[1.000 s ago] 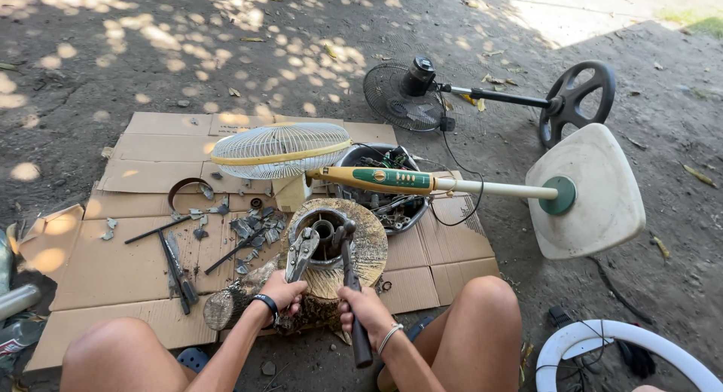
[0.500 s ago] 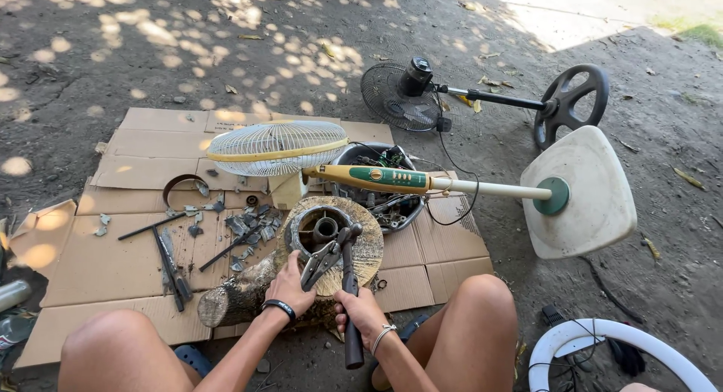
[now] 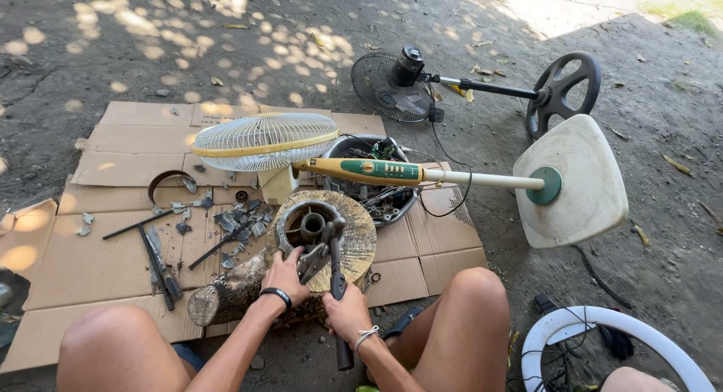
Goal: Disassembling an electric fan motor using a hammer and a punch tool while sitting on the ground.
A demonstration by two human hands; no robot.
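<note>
— Two hands, both busy. We had our left hand (image 3: 285, 275) wrapped around one grey handle of the bolt cutters (image 3: 322, 258), fingers closed on it; our right hand (image 3: 348, 317) was clamped on the black handle lower down.

— Where did the motor sit?

— We had the round motor housing (image 3: 309, 225) on the end of an upright log (image 3: 352, 235), between our knees, with the cutter's head right against it.

— What crowded us?

— Scrap metal bits (image 3: 239, 225) and a long tool (image 3: 160, 265) lay on the cardboard (image 3: 98, 253) to the left. A cream fan (image 3: 265, 140) lay just beyond the log, its pole reaching to a white base (image 3: 584, 181), and a bowl of wiring (image 3: 376, 196) sat under the pole. We noted a black fan (image 3: 392, 87) farther off on the dirt.
</note>
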